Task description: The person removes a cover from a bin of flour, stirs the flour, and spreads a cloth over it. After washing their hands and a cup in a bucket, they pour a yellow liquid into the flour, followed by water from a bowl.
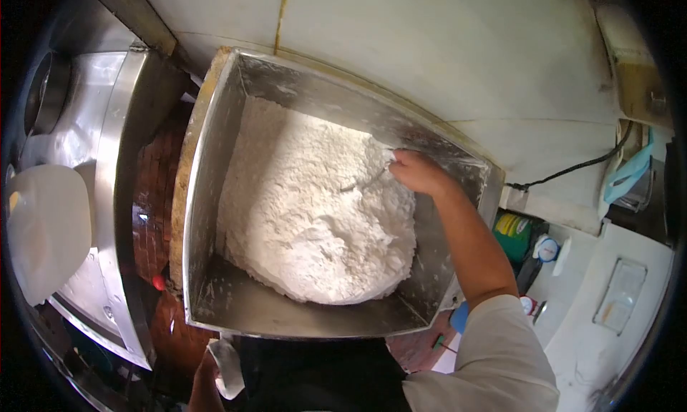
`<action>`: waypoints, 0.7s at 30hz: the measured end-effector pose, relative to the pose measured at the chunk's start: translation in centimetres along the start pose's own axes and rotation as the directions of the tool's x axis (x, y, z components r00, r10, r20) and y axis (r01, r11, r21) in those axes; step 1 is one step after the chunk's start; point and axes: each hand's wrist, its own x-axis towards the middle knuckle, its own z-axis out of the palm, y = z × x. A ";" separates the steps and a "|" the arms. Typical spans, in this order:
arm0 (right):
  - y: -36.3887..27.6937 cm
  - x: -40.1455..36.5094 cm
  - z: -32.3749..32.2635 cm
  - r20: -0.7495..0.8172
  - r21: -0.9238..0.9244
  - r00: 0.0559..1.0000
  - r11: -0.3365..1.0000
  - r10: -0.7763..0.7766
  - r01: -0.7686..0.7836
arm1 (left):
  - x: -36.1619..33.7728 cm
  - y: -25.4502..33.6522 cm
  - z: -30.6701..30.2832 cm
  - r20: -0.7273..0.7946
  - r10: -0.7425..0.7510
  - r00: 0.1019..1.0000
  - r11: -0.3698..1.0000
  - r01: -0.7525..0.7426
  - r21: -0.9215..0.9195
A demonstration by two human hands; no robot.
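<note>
A large rectangular metal bin (308, 317) holds a big heap of white powder that looks like flour (315, 219). My right hand (418, 172) reaches over the bin's right side, fingers closed around the end of a thin-edged utensil. Most of this utensil is sunk in the powder, its kind hidden; a bit of its dark edge shows left of the hand. Below the bin's lower left corner, my left hand (205, 375) is partly in view, closed on a pale, smooth-sided container (227, 369).
A tiled wall (429, 47) runs behind the bin. To the left stands a steel counter (118, 169) with a translucent white plastic piece (51, 229) on it. A black cable (572, 170), a green-and-yellow package (512, 229) and a white appliance (608, 305) are at the right.
</note>
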 end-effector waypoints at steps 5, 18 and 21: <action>1.4 0.1 0.4 -0.010 0.006 1.000 1.000 0.011 -0.011 | 0.0 0.0 0.1 0.043 -0.029 0.999 1.000 0.029 -0.003; 2.5 7.9 4.5 -0.029 -0.271 0.998 0.962 -0.048 0.038 | 0.9 -2.2 -1.2 -0.119 0.088 0.989 0.982 -0.065 0.180; 1.1 8.3 4.3 -0.016 -0.128 0.998 0.990 -0.055 0.052 | 1.1 -3.1 -1.3 -0.220 0.077 0.972 0.975 -0.026 0.222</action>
